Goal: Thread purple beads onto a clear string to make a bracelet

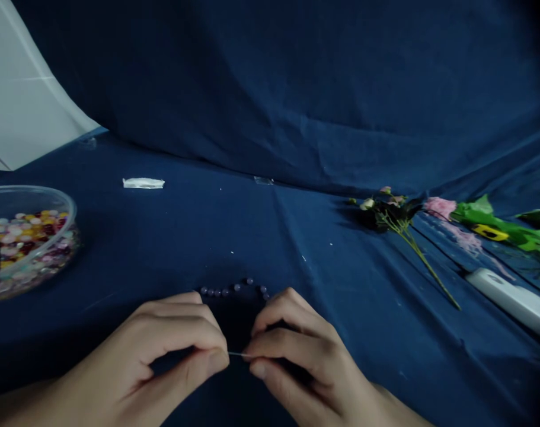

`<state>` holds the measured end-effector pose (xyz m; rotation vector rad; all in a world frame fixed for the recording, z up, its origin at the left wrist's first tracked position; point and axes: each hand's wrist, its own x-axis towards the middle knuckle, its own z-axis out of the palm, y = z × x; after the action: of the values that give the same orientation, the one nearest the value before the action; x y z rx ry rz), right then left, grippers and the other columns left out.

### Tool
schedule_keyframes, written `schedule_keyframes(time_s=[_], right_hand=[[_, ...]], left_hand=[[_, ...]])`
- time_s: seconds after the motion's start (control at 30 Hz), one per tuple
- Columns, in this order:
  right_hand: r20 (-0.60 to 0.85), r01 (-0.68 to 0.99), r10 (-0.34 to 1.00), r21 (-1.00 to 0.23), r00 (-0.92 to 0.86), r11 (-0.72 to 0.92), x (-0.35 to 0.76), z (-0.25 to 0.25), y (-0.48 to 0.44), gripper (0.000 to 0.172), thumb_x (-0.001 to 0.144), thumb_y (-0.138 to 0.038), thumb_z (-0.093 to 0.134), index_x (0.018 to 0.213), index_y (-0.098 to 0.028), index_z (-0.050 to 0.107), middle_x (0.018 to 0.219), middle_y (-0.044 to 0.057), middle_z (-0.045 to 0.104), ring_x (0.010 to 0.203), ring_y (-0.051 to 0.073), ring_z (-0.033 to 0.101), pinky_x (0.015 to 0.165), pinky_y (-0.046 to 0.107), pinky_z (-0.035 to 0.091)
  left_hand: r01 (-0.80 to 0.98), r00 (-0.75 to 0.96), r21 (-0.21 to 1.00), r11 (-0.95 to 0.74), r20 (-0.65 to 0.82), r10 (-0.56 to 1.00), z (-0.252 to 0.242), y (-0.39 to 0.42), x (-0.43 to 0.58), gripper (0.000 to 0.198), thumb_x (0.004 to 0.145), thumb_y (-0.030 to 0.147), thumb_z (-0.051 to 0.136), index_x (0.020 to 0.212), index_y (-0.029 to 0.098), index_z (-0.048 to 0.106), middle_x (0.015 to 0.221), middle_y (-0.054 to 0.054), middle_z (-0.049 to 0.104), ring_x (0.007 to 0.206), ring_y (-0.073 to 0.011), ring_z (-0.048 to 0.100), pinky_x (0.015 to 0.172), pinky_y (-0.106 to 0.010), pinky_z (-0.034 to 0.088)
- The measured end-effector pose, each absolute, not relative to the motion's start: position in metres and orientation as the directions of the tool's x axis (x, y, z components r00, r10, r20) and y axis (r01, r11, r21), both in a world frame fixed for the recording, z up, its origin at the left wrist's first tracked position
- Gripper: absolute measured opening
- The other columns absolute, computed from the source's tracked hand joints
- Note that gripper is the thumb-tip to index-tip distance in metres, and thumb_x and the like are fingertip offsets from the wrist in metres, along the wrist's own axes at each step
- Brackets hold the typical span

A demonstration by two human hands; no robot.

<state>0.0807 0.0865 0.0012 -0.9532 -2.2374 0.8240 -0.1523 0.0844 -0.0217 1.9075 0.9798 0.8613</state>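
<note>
My left hand [176, 350] pinches a thin pale string [237, 354] between thumb and forefinger. From the other side my right hand [300, 356] holds the same string in its fingertips, and a short length shows between the two hands. Just beyond my fingers, several small purple beads [225, 292] lie in a curved row on the blue cloth. Both ends of that row pass behind my hands. Whether the beads are threaded on the string I cannot tell.
A clear tub [72, 219] of mixed coloured beads stands at the left. A white strip [143, 183] lies farther back on the blue cloth [198, 225]. To the right are an artificial flower stem [414, 249], pink netting [463, 237], green leaves [478, 210] and a white power strip [510, 296].
</note>
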Motion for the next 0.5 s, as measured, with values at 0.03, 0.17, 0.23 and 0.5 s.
schedule_keyframes(time_s=[0.03,0.17,0.23,0.5], right_hand=[[0.259,0.406,0.785,-0.740,-0.562,0.536,0.081,0.001,0.086,0.013,0.095,-0.014,0.062,0.097,-0.022,0.073,0.094,0.005,0.066,0.088,0.017,0.064,0.080,0.031,0.056],[0.255,0.388,0.837,-0.795,-0.485,0.467,0.082,-0.003,0.085,0.015,0.097,-0.014,0.059,0.095,-0.022,0.072,0.086,0.003,0.066,0.081,0.016,0.063,0.075,0.032,0.053],[0.256,0.405,0.850,-0.792,-0.461,0.457,0.080,-0.004,0.086,0.016,0.097,-0.016,0.058,0.094,-0.022,0.072,0.083,0.003,0.066,0.078,0.017,0.063,0.073,0.032,0.052],[0.208,0.477,0.938,-0.818,-0.278,0.322,0.079,-0.007,0.089,0.019,0.096,-0.027,0.062,0.082,-0.022,0.072,0.070,0.000,0.065,0.064,0.014,0.058,0.059,0.027,0.043]], left_hand=[[0.325,0.474,0.878,-0.351,0.170,0.864,-0.021,0.086,-0.155,0.030,0.101,0.029,0.050,0.076,0.025,0.067,0.075,0.002,0.069,0.073,-0.0151,0.064,0.075,-0.028,0.053],[0.378,0.457,0.875,-0.301,0.106,0.883,-0.023,0.090,-0.163,0.033,0.103,0.033,0.048,0.074,0.022,0.060,0.072,0.003,0.061,0.065,-0.0119,0.058,0.062,-0.025,0.046],[0.386,0.466,0.868,-0.313,0.109,0.878,-0.025,0.090,-0.165,0.033,0.103,0.034,0.048,0.074,0.022,0.058,0.071,0.003,0.059,0.064,-0.0117,0.057,0.061,-0.025,0.044],[0.449,0.380,0.872,-0.194,0.011,0.925,-0.016,0.082,-0.163,0.035,0.103,0.033,0.046,0.072,0.022,0.056,0.070,0.005,0.056,0.066,-0.0115,0.052,0.066,-0.028,0.037]])
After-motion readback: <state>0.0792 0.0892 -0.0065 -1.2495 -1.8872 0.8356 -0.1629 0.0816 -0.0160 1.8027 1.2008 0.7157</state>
